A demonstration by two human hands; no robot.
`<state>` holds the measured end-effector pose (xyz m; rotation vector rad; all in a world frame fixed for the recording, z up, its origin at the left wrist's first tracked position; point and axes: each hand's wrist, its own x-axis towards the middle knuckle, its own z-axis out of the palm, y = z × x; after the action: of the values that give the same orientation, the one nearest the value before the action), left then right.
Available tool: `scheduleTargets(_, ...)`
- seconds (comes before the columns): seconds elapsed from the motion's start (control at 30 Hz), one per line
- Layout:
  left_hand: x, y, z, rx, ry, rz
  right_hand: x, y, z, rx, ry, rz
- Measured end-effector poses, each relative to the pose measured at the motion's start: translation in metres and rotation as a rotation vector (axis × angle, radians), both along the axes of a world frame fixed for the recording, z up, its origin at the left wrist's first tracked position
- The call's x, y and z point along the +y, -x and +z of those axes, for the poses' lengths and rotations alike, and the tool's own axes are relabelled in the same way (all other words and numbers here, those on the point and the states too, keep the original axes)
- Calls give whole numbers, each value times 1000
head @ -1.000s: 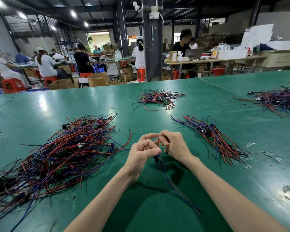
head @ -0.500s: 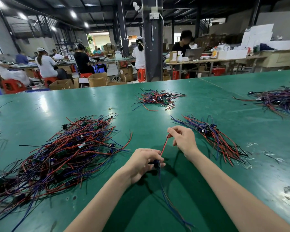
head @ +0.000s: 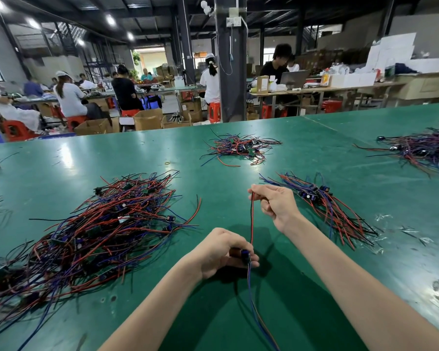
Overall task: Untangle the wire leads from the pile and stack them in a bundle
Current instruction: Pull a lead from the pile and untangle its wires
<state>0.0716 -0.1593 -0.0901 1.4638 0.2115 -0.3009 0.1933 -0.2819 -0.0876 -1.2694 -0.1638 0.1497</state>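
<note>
Just right of the tangled pile (head: 99, 229), the left hand (head: 221, 252) has its grip curled round one wire lead (head: 251, 219) at its blue part. The right hand (head: 276, 206), farther right of the pile, pinches the lead's red and black strands taut. The bundle (head: 335, 214) lies farther right still on the tabletop (head: 61, 160).

On the table (head: 314, 153), pile (head: 99, 231) left, bundle (head: 335, 211) right — another heap (head: 238, 149) behind them.

Dark steel column (head: 231, 72) stands behind the green table (head: 314, 148), socket box (head: 233, 21) high on it. Left of column: seated workers (head: 69, 95), red stools (head: 18, 130), cardboard boxes (head: 147, 120), bright doorway (head: 151, 60), lit ceiling lamps (head: 110, 19). Right of column: wooden desk (head: 340, 90) with laptop (head: 293, 78).
</note>
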Motion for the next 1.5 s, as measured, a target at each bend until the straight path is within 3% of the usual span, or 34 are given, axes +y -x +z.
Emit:
scheduleTargets(0.53, -1, 0, -4, -48, 23, -44, -2, -2, -6, 21, 17, 11)
scheduleTargets(1.13, 2, 1, -6, -104, -30, -122, -1, 1, -18, -91, 229, -36)
scheduleTargets(1.33, 2, 2, -6, -114, -37, -145, 1, 2, -16, -90, 218, -16)
scheduleTargets(1.5, 3, 2, -7, -117, -30, -157, 2, 6, -13, 13, 52, 57)
